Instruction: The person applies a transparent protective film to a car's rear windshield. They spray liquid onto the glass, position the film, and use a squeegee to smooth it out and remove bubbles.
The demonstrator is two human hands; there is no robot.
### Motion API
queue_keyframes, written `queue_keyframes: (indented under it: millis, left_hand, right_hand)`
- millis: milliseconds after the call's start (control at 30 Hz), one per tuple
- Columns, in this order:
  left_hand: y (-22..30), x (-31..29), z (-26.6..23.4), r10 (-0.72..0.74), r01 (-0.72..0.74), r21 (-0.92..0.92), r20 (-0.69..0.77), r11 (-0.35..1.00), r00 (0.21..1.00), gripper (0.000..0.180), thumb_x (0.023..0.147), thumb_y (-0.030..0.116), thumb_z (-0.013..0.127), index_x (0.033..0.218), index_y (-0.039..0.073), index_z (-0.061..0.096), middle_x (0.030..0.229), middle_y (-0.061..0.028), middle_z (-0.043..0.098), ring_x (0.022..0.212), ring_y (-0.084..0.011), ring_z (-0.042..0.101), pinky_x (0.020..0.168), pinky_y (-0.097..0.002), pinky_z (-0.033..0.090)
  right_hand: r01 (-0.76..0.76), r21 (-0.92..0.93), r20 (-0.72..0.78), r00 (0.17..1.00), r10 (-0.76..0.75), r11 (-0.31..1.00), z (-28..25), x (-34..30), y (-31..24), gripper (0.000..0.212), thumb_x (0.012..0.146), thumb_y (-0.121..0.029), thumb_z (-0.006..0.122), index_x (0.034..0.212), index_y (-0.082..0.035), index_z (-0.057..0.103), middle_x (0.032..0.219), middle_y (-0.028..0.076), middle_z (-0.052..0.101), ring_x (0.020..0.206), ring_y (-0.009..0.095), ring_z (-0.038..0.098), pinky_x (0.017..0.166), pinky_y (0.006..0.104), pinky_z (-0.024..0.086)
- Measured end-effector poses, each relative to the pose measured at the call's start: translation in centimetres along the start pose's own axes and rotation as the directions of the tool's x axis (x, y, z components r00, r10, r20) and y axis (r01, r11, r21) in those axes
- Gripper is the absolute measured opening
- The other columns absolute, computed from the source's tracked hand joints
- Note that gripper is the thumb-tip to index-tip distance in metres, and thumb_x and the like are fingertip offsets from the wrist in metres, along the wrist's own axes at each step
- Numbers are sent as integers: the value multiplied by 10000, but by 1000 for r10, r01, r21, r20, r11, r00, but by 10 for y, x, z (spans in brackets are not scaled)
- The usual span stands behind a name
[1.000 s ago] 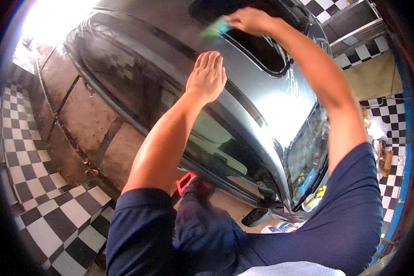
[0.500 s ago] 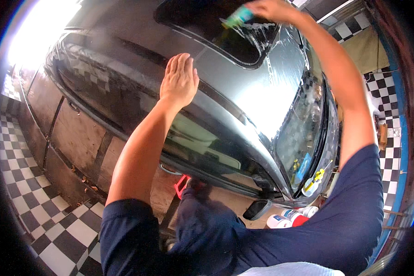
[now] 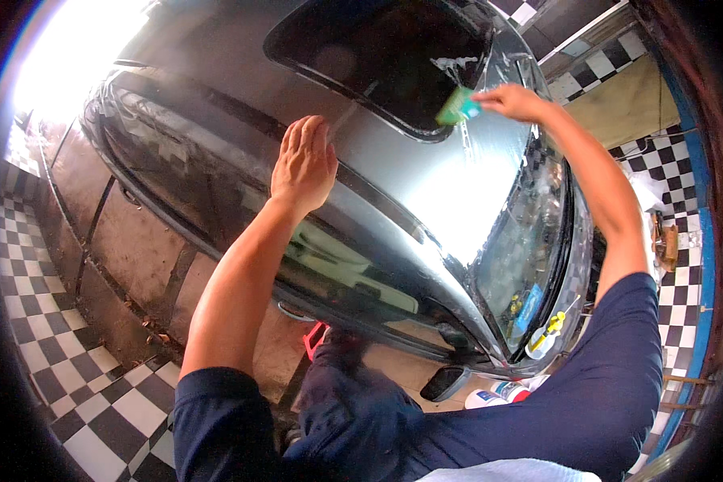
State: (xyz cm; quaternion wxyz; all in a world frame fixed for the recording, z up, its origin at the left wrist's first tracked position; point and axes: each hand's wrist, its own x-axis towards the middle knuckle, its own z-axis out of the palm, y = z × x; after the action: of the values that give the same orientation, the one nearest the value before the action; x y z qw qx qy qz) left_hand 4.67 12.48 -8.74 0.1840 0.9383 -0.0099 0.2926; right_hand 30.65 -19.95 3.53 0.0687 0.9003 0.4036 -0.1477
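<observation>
A dark grey car stands in front of me, its roof (image 3: pixel 410 173) wet and shiny. My right hand (image 3: pixel 512 103) pinches a flat green sponge (image 3: pixel 455 109), slightly blurred, near the corner of the dark sunroof (image 3: pixel 386 60). White suds streak the glass and the roof around it. Resting flat against the roof's side edge is my left hand (image 3: pixel 304 165), fingers stretched out and together, with nothing in it.
At the windshield's base (image 3: pixel 522 233) lie a yellow-handled tool (image 3: pixel 548 331) and a blue item (image 3: pixel 528 307). The side mirror (image 3: pixel 446 384) juts out below, beside white tubs (image 3: pixel 484 398). Something red (image 3: pixel 316 341) stands by my leg. Black-and-white checks cover the floor (image 3: pixel 96 434).
My right hand has drawn the sponge from the sunroof glass toward me and to the right, to the sunroof's near corner. My left hand stays on the roof edge, slightly lower in view.
</observation>
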Motion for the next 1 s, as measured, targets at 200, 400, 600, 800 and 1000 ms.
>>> queue_keyframes:
  millis: [200, 400, 600, 800, 1000]
  left_hand:
    - [0, 1, 2, 20, -20, 40, 13, 999, 1000, 343, 855, 98, 489, 1178, -7, 442, 1236, -160, 456, 1188, -324, 405, 1027, -412, 309]
    - [-6, 0, 0, 64, -67, 70, 39, 995, 997, 340, 856, 89, 478, 1180, -9, 441, 1235, -170, 455, 1176, -343, 413, 1020, -420, 308]
    - [-7, -2, -3, 68, -70, 70, 32, 995, 997, 349, 849, 70, 471, 1185, -16, 442, 1229, -164, 448, 1167, -331, 416, 1017, -414, 310]
    - [1, 3, 0, 87, -87, 26, 16, 996, 996, 355, 844, 74, 484, 1187, -9, 444, 1223, -159, 448, 1165, -335, 415, 1015, -413, 313]
    - [-9, 2, -3, 90, -96, 137, 47, 986, 995, 354, 843, 95, 499, 1173, -28, 459, 1215, -163, 456, 1162, -327, 419, 1018, -407, 317]
  right_hand:
    - [-27, -250, 16, 999, 32, 968, -56, 10, 9, 350, 893, -372, 513, 1175, -185, 602, 1040, 97, 654, 881, 214, 640, 801, 345, 488]
    - [-107, -26, -286, 954, 95, 994, -75, 144, -32, 393, 892, -466, 447, 1194, -248, 571, 1121, 137, 602, 1020, 332, 571, 861, 412, 442]
    - [-28, -23, -91, 996, 26, 999, 3, 80, 63, 367, 909, -329, 483, 1271, -270, 508, 1194, 80, 584, 1071, 254, 573, 909, 370, 439]
    - [-307, -167, 131, 935, 329, 937, -20, -40, 81, 339, 879, -446, 504, 1185, -324, 584, 1159, 67, 609, 1060, 251, 579, 927, 366, 437]
    - [15, -121, -190, 981, -38, 993, -31, 70, -12, 374, 919, -379, 440, 1267, -261, 510, 1158, 89, 597, 1022, 267, 586, 848, 371, 458]
